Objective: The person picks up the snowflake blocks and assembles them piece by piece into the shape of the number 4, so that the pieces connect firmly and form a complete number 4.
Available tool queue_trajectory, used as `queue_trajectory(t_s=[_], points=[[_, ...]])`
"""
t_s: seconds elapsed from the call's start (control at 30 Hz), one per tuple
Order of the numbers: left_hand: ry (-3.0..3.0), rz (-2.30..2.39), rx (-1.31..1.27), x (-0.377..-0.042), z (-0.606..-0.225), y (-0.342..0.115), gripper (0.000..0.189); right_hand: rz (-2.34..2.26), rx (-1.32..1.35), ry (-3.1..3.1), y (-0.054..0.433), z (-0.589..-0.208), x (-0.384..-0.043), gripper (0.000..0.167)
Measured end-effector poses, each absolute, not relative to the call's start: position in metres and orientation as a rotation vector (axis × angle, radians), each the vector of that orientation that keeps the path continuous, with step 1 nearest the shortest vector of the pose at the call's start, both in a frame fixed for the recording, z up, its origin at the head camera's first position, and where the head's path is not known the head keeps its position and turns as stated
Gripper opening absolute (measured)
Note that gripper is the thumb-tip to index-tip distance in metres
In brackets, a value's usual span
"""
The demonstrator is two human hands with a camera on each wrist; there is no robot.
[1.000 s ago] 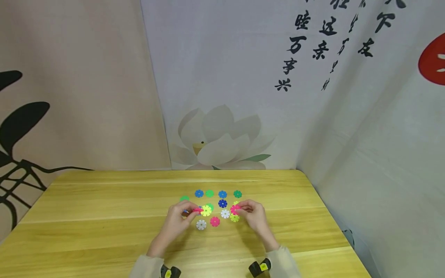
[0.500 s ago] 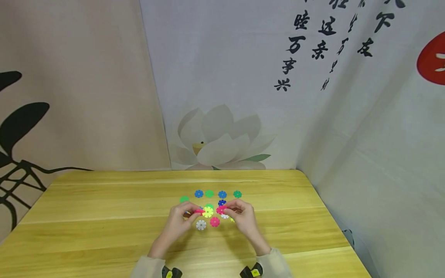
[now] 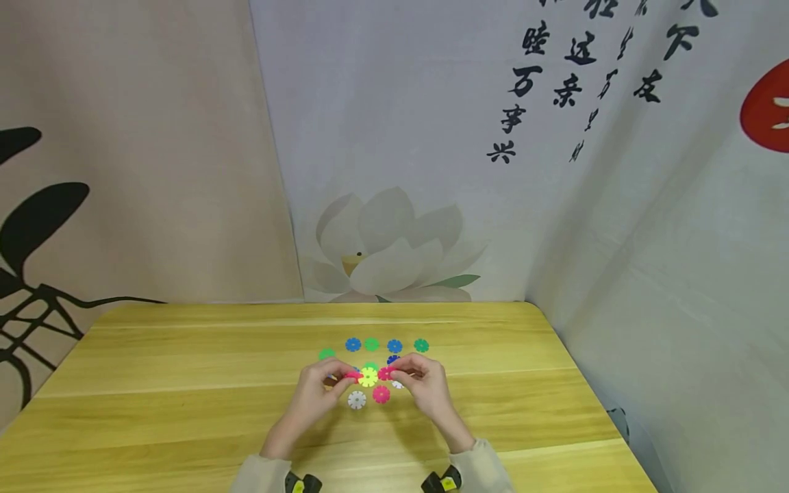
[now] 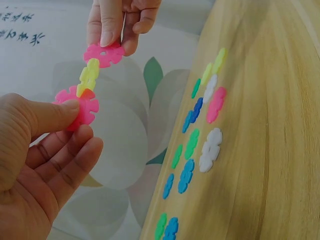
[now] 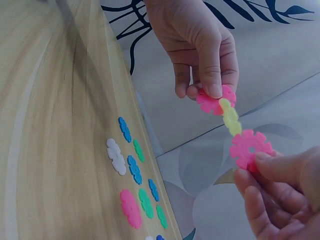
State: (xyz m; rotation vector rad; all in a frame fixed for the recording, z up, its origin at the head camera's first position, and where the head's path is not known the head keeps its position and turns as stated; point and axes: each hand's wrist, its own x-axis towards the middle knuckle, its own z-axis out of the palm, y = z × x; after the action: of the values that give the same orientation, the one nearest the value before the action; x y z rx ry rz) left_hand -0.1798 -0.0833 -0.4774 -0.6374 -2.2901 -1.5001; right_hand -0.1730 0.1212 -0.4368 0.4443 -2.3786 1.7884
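Observation:
My left hand (image 3: pixel 317 385) pinches a pink notched disc (image 4: pixel 80 108) between thumb and fingers. A yellow notched disc (image 3: pixel 368 377) is slotted into its edge and stands crosswise to it. From the other side my right hand (image 3: pixel 425 385) pinches a second pink notched disc (image 5: pixel 250 149), its edge right at the yellow disc's far edge. In both wrist views the three pieces form a row between the hands, raised above the tabletop. My fingers cover part of each pink disc.
On the wooden table (image 3: pixel 185 411) lie several loose notched discs, among them a white disc (image 3: pixel 357 400), a pink disc (image 3: pixel 381 394), a blue disc (image 3: pixel 353 344) and a green disc (image 3: pixel 421 345). A printed curtain (image 3: pixel 394 137) hangs behind.
My right hand has moved left with its pink disc, from over the discs at the right up to the yellow disc. My left hand has stayed nearly still.

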Motion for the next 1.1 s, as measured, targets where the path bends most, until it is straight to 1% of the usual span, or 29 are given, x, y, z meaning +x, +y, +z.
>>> queue_trajectory(t_s=[0.17,0.27,0.43,0.8,0.93,1.1], points=[[-2.289,-1.506,-0.655,-0.1791,-0.4754,-0.0831,0.010,1.807,0.458,-2.376,0.1203,-0.4374,-0.1732,0.004],[-2.277,-1.504,-0.651,-0.1787,-0.4750,-0.0825,0.011,1.830,0.454,-2.357,0.1189,-0.4388,-0.1729,0.003],[-2.248,-1.513,-0.631,-0.1790,-0.4757,-0.0821,0.014,1.838,0.493,-2.308,0.1170,-0.4409,-0.1721,0.004],[-2.171,-1.508,-0.675,-0.1779,-0.4721,-0.0810,0.014,1.853,0.558,-2.217,0.1145,-0.4461,-0.1726,0.005],[-2.185,-1.514,-0.654,-0.1785,-0.4700,-0.0782,0.013,1.800,0.607,-2.212,0.1178,-0.4440,-0.1740,0.005],[-2.203,-1.596,-0.605,-0.1802,-0.4721,-0.0748,0.015,1.820,0.594,-2.234,0.1217,-0.4405,-0.1763,0.006]])
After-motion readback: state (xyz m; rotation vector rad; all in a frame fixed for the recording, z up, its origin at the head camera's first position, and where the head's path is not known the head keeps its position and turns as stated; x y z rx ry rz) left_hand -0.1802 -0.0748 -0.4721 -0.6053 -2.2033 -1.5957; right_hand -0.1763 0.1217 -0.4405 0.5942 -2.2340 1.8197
